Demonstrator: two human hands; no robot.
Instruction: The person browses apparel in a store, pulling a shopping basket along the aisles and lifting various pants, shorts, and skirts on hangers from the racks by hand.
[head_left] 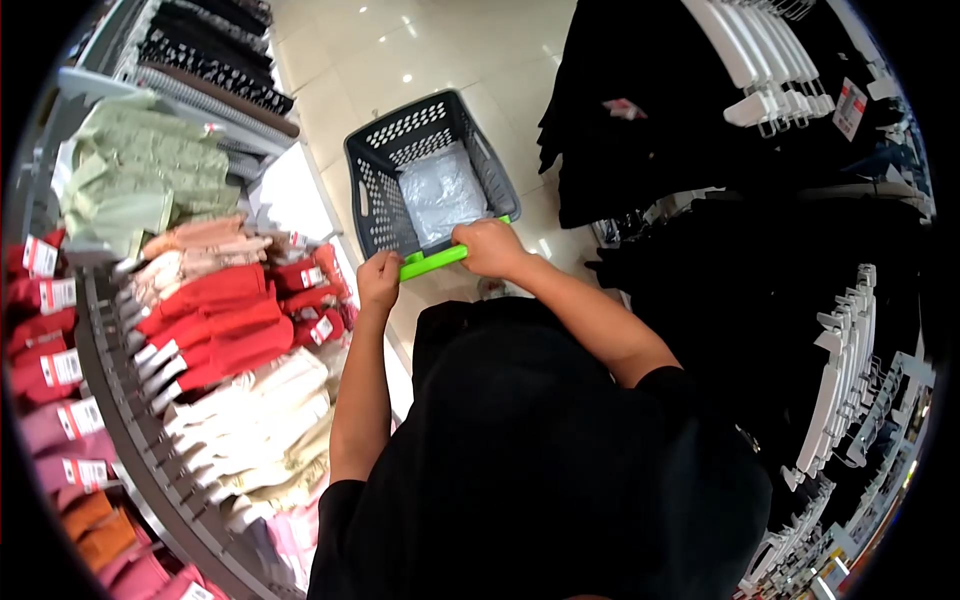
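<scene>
Both of my hands are closed round the bright green handle (433, 262) of a dark grey shopping basket (378, 133). My left hand (379, 281) grips the handle's left end, and my right hand (489, 247) wraps its right part. The basket has perforated sides and stands out in front of me over the floor. At its bottom lies a package in clear, shiny plastic (442, 192), pale grey or white inside. My palms and most fingertips are hidden from above.
Racks of hanging clothes line the left, with a pale green garment (140, 170), red garments (225, 325) and cream garments (255, 420). On the right hang black garments (620, 130) on white hangers (765, 50). A glossy tiled floor (330, 40) runs between them.
</scene>
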